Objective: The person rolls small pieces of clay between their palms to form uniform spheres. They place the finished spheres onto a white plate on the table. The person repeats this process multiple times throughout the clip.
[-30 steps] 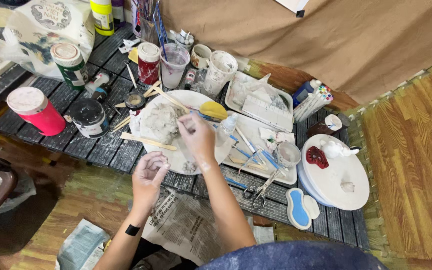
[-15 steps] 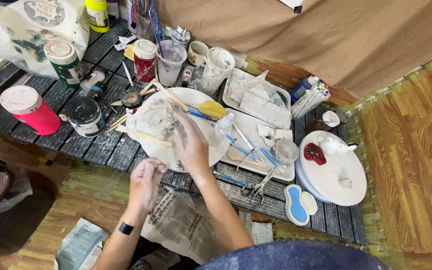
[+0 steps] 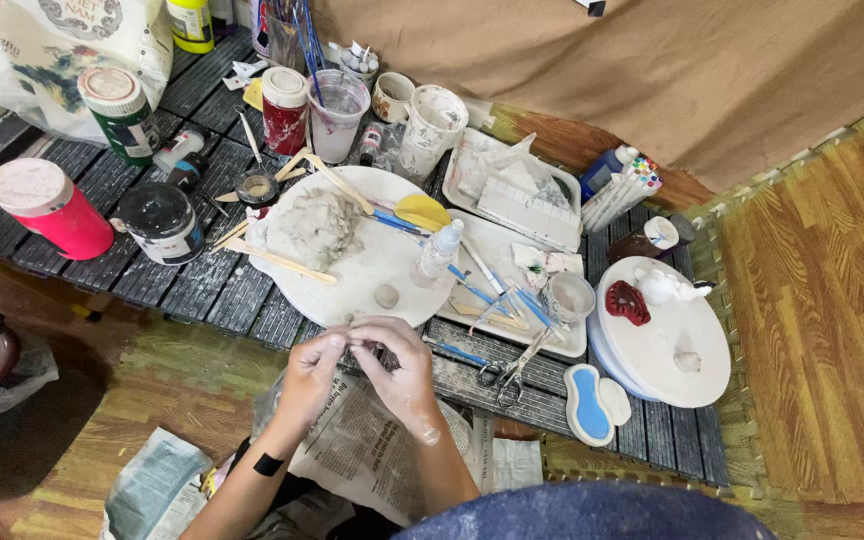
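Both hands, left (image 3: 314,372) and right (image 3: 399,362), pinch a small clay bit (image 3: 352,345) between fingertips, just below the clay-laden board (image 3: 392,270).

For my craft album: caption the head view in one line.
Both hands, left hand and right hand, pinch a small bit of clay together beside a round white board with a clay lump.

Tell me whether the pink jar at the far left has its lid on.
Lid on. The pink jar stands upright on the dark slatted table, and a pale, smudged cap covers its whole top.
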